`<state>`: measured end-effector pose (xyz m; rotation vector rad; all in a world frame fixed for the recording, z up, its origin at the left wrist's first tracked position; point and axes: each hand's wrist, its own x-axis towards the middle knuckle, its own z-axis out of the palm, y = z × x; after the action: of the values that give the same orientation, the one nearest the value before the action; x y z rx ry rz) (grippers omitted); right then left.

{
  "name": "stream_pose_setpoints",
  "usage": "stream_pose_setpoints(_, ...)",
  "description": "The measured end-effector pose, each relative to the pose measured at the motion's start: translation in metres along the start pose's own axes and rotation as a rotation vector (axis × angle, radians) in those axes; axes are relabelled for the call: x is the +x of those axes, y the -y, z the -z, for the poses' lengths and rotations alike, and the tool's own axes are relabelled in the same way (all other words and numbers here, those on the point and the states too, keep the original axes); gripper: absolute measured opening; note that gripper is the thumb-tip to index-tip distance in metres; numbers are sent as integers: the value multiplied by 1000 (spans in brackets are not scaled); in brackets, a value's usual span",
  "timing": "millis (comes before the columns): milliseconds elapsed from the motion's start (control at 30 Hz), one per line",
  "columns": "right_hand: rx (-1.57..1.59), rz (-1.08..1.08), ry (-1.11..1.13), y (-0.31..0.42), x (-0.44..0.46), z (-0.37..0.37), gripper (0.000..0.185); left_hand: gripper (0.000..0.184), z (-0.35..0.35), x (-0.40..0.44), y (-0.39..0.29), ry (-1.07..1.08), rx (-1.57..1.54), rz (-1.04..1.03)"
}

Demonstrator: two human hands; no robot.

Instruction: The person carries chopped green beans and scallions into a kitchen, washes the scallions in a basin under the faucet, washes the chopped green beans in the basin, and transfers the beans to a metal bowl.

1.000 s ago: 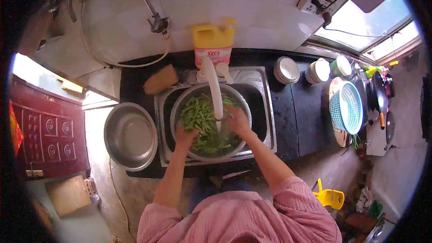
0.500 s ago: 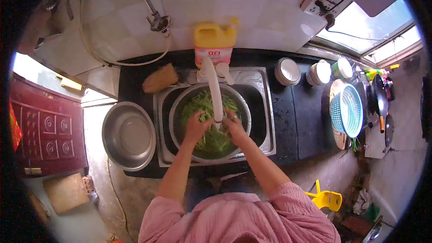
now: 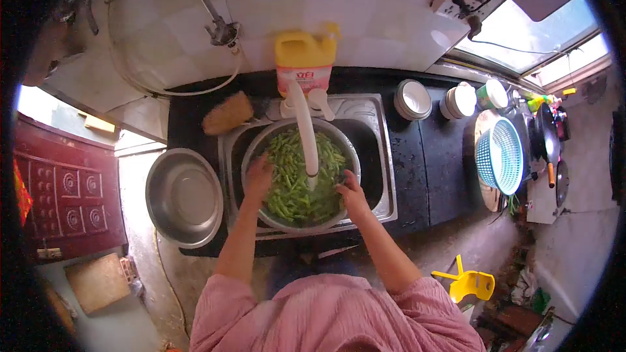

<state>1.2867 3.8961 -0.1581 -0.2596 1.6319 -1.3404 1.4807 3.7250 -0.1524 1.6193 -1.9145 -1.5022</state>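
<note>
A large metal basin [image 3: 355, 156] sits in the sink [image 3: 388, 176], filled with cut green vegetable pieces [image 3: 290, 186] in water. At its left inner side is my left hand [image 3: 259, 179], open, its fingertips by the greens. My right hand [image 3: 352, 195] is at the basin's right side, open with fingers apart, touching or very near the rim. Neither hand holds any greens that I can see. Above the middle of the basin hangs the white faucet spout [image 3: 305, 130], and water runs from it into the greens.
An empty metal basin [image 3: 184, 199] stands left of the sink. Behind are a yellow detergent jug [image 3: 304, 58] and a brown sponge-like block [image 3: 228, 114]. Stacked bowls [image 3: 413, 100] and a blue basket [image 3: 500, 156] line the right counter. A yellow chair [image 3: 471, 285] is at lower right.
Both hands have moved apart from the middle of the greens to opposite sides of the basin. The greens now lie more spread out and level. The view has shifted slightly.
</note>
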Motion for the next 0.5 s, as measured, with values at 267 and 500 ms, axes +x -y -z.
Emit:
stream_pose_setpoints(267,529,-437,218,-13,23,-41,66,68,-100,12,65,68,-332,146)
stream_pose_setpoints(500,-21,-110,45,-4,30,-47,51,60,-26,-31,-29,107,-293,37)
